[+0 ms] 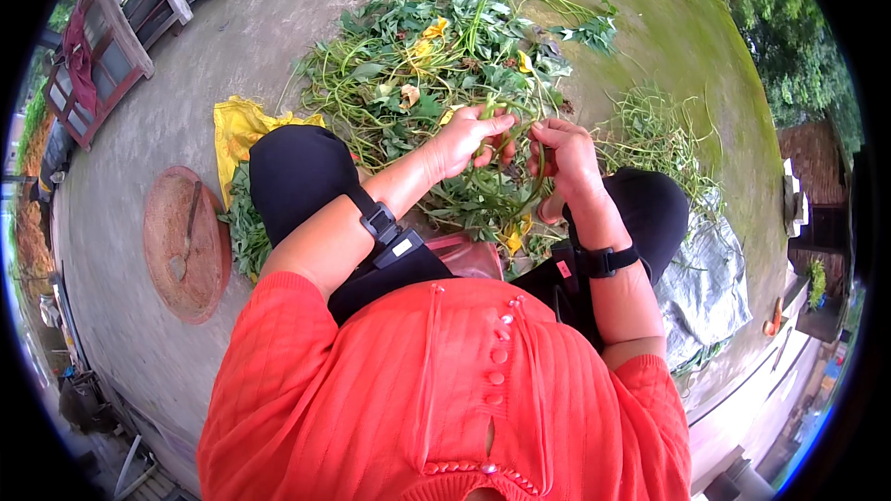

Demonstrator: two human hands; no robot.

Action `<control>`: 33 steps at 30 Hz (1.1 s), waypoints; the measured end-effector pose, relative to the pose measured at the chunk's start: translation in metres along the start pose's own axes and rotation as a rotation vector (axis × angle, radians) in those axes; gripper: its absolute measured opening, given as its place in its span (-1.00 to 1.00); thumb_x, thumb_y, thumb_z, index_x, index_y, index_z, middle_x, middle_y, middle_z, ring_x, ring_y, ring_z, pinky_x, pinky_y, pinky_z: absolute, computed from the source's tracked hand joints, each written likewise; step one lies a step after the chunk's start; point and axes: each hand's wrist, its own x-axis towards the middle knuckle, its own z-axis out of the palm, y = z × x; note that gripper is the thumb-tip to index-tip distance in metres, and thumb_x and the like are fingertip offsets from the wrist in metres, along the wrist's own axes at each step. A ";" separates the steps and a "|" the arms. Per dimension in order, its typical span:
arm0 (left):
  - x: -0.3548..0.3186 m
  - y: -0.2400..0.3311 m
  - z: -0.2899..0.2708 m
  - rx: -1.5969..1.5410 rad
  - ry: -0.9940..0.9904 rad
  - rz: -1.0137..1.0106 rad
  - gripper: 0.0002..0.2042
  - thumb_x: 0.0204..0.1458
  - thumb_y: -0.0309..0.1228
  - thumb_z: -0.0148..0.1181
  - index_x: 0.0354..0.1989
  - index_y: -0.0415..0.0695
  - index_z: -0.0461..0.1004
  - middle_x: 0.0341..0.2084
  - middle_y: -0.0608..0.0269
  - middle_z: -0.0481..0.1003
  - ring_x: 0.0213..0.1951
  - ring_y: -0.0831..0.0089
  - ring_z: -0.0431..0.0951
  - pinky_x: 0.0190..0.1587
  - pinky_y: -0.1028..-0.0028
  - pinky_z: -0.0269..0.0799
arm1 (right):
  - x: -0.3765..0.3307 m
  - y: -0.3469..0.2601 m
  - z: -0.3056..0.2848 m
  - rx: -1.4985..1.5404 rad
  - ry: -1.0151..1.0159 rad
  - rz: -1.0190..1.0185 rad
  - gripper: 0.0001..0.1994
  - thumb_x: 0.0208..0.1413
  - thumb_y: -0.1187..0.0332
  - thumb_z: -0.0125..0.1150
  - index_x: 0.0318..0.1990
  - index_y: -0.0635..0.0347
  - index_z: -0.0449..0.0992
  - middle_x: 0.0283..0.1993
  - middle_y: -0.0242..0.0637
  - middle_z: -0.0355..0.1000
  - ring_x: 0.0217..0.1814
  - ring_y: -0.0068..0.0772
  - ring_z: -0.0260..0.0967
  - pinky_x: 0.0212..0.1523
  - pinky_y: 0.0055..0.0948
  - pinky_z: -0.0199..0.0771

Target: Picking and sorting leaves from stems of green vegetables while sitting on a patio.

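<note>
Green vine stem (pixel 509 144) runs between my two hands, above my knees and just in front of the big heap of leafy greens (pixel 436 56) on the concrete ground (pixel 232 46). I judge it light and limp, bending under its own weight, with a skin that should tear or snap if I pull hard. The leaves look soft and easily bruised. The best hold seems to be on the bare stalk, close to a joint, not on the leaf blades.

My left hand (pixel 467 137) is closed around the upper part of the stem, fingers curled over it and the thumb pressing from the side. My right hand (pixel 566 156) pinches the same stem a little lower, fingers drawn together on it, so both grips are shut on the stalk and the short stretch between them hangs in a slack curve. How tightly I squeeze I cannot tell from here.

Just beside my right knee lies a smaller heap of thin stripped stalks (pixel 650 134), next to a grey plastic sheet (pixel 705 288). A yellow bag (pixel 239 125) with more leaves sits beside my left knee, and well apart to the left a round rust-brown tray (pixel 186 241) carries a long-handled tool (pixel 186 232)
</note>
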 end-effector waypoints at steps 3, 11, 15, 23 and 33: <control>-0.003 -0.003 0.007 0.311 0.100 0.027 -0.68 0.05 -0.30 0.22 -0.09 -0.22 0.41 -0.53 0.21 0.49 -0.47 0.54 0.48 -0.63 0.60 0.21 | -0.005 0.000 0.006 -0.069 -0.005 -0.015 -0.81 0.08 0.37 0.10 -0.48 0.30 0.44 -0.65 -0.34 0.30 -0.76 -0.48 0.21 -0.76 -0.52 0.12; -0.009 0.027 -0.058 0.339 0.470 0.095 -0.78 0.09 -0.27 0.15 -0.45 -0.18 0.45 -0.74 0.43 0.34 -0.63 0.65 0.32 -0.58 0.69 0.16 | 0.000 -0.018 -0.030 0.192 0.040 -0.086 -0.83 0.12 0.41 0.08 -0.47 0.31 0.40 -0.65 -0.32 0.28 -0.73 -0.43 0.23 -0.72 -0.50 0.24; -0.023 0.039 -0.057 0.561 0.337 0.251 -0.70 0.14 -0.16 0.06 -0.40 -0.16 0.47 -0.68 0.31 0.48 -0.45 0.51 0.49 -0.23 0.51 0.34 | 0.016 -0.015 -0.043 0.200 0.065 -0.057 -0.83 0.21 0.36 -0.05 -0.34 0.26 0.37 -0.55 -0.36 0.27 -0.62 -0.44 0.22 -0.58 -0.51 0.30; -0.033 0.033 -0.011 0.218 0.249 0.180 -0.77 -0.09 -0.48 0.32 -0.25 -0.23 0.49 -0.70 0.56 0.24 -0.70 0.75 0.13 -0.69 0.70 -0.01 | 0.014 -0.012 -0.020 0.320 -0.023 -0.069 -0.81 0.18 0.31 0.06 -0.29 0.28 0.42 -0.53 -0.35 0.32 -0.59 -0.42 0.34 -0.60 -0.55 0.34; -0.018 -0.002 0.008 0.139 0.276 0.057 -0.88 -0.09 -0.46 0.32 -0.42 -0.20 0.51 -0.72 0.45 0.37 -0.75 0.68 0.23 -0.72 0.67 0.03 | 0.015 -0.003 -0.003 0.010 -0.082 -0.192 -0.82 0.07 0.41 0.17 -0.19 0.28 0.48 -0.40 -0.37 0.41 -0.49 -0.60 0.30 -0.47 -0.56 0.37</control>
